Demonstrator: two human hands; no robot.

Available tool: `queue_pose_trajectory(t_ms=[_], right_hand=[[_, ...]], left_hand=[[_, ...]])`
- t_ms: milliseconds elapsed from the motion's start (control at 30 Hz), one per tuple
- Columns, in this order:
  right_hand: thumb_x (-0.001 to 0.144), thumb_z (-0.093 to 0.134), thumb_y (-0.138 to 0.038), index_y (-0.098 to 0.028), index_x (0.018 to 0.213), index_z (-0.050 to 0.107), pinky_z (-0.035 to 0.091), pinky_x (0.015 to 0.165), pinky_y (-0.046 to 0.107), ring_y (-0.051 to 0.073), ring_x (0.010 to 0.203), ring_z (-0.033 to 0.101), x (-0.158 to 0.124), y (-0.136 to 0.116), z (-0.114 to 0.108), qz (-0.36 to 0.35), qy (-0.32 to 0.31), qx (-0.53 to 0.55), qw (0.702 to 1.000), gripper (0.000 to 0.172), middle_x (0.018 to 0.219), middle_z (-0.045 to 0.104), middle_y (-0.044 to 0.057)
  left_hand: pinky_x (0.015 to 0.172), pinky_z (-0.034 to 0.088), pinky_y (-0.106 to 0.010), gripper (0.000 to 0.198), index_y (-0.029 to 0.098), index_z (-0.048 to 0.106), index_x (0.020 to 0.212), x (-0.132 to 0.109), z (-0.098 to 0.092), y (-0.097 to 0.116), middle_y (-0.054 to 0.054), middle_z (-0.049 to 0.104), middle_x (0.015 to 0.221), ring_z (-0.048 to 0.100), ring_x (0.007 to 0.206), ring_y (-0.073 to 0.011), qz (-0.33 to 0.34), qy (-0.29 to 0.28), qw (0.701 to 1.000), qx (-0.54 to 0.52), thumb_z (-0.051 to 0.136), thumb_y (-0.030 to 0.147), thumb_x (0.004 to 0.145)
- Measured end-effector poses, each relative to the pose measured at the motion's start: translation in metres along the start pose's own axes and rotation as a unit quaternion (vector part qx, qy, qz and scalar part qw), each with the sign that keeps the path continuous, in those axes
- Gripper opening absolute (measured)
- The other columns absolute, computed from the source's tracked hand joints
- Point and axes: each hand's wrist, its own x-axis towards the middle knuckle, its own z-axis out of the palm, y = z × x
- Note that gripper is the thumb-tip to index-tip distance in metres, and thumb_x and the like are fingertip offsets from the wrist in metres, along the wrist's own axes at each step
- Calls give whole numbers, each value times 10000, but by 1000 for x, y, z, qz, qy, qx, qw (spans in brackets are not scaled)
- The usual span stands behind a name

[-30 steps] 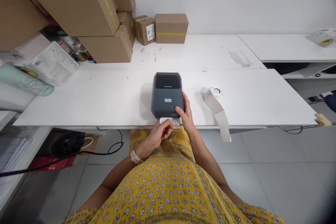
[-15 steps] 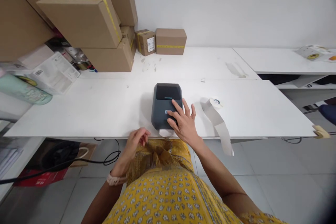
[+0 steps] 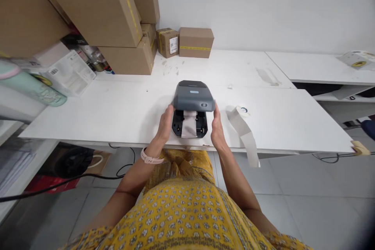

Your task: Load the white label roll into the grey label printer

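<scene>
A dark grey label printer (image 3: pixel 177 129) stands at the front edge of the white table, its lid (image 3: pixel 193 101) tilted up. Under the lid, a strip of label paper (image 3: pixel 189 128) lies across the black inside. My left hand (image 3: pixel 165 123) holds the lid's left side, fingers along the edge and partly hidden. On the other side, my right hand (image 3: pixel 217 128) grips the lid's right edge. To the right of the printer lies a roll of labels (image 3: pixel 240 111), its unwound strip (image 3: pixel 248 140) hanging over the table edge.
Cardboard boxes (image 3: pixel 125 60) are stacked at the back left, with two smaller boxes (image 3: pixel 196 43) beside them. A mint-green bottle (image 3: pixel 35 86) and a white package (image 3: pixel 68 72) lie at the left. Black cable (image 3: pixel 88 175) runs below the table. Another label roll (image 3: pixel 358 63) sits far right.
The printer's lid, shut before, is now raised, showing the inside. My right hand moved from the lid's top to its right edge; my left hand rose from the table edge to the left side.
</scene>
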Motion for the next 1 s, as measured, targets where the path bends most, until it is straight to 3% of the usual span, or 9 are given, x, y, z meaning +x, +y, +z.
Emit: queue_pose_trajectory(t_ms=[133, 233, 300, 400, 533, 600, 700, 833, 1000], right_hand=[[944, 162, -770, -345, 1618, 70, 97, 1286, 560, 283, 1590, 91, 53, -17, 4, -49, 32, -32, 998, 802, 1718, 107, 19], [944, 160, -770, -312, 1619, 50, 140, 1274, 564, 304, 1583, 120, 99, -25, 8, -51, 54, -43, 996, 823, 1707, 146, 53], [950, 144, -760, -283, 1617, 23, 190, 1265, 545, 302, 1578, 147, 131, -24, 11, -53, 62, -61, 995, 829, 1702, 154, 70], [951, 128, -758, -242, 1613, 3, 250, 1237, 546, 313, 1557, 216, 170, -18, 11, -58, 61, -98, 992, 848, 1683, 203, 108], [948, 254, -755, -265, 1610, 78, 269, 1213, 581, 336, 1512, 304, 178, -21, 1, -103, 63, -136, 983, 842, 1651, 296, 102], [972, 301, -692, -249, 1571, 264, 266, 1213, 575, 340, 1477, 357, 160, -26, -5, -128, 79, -158, 976, 746, 1599, 394, 107], [1005, 338, -544, -233, 1338, 602, 328, 1176, 542, 326, 1265, 582, 131, -28, -6, -141, -74, -202, 966, 527, 1309, 672, 108], [967, 423, -453, -241, 1101, 737, 202, 1216, 588, 314, 1052, 703, 123, -11, 8, -128, -379, -262, 879, 402, 994, 790, 81], [936, 490, -404, -265, 1071, 749, 155, 1203, 635, 321, 1074, 695, 136, 3, 22, -108, -479, -284, 823, 324, 1042, 797, 68]], left_hand=[[1117, 406, -391, 519, 215, 748, 1005, 25, -3, 14, -64, 736, 1182, 609, 1225, -220, 60, 64, 995, 56, 355, 553, 993], [1027, 465, -369, 346, 189, 715, 962, 48, -8, -4, -73, 736, 1111, 637, 1122, -215, 32, 96, 993, 68, 477, 439, 935], [1001, 476, -360, 262, 171, 694, 1001, 60, -8, -23, -88, 727, 1115, 646, 1080, -212, -19, 69, 994, 84, 578, 355, 854], [983, 485, -362, 404, 162, 645, 1168, 65, -6, -47, -119, 685, 1230, 627, 1118, -220, -66, 16, 990, 122, 645, 304, 790], [951, 501, -368, 584, 196, 567, 1321, 58, -3, -56, -118, 630, 1339, 614, 1136, -235, -67, -24, 984, 164, 680, 290, 756], [957, 500, -376, 623, 201, 539, 1355, 56, -4, -53, -121, 613, 1372, 620, 1126, -238, -63, -34, 982, 174, 679, 281, 753], [950, 504, -383, 636, 196, 533, 1361, 57, -6, -46, -131, 628, 1348, 645, 1091, -243, -64, -45, 978, 194, 679, 271, 746], [933, 508, -399, 619, 214, 545, 1347, 60, -6, -36, -125, 661, 1307, 678, 1027, -254, -67, -47, 964, 255, 684, 271, 747], [904, 508, -429, 624, 227, 516, 1397, 57, -5, -26, -130, 691, 1256, 697, 965, -289, -77, -62, 941, 323, 649, 275, 790]])
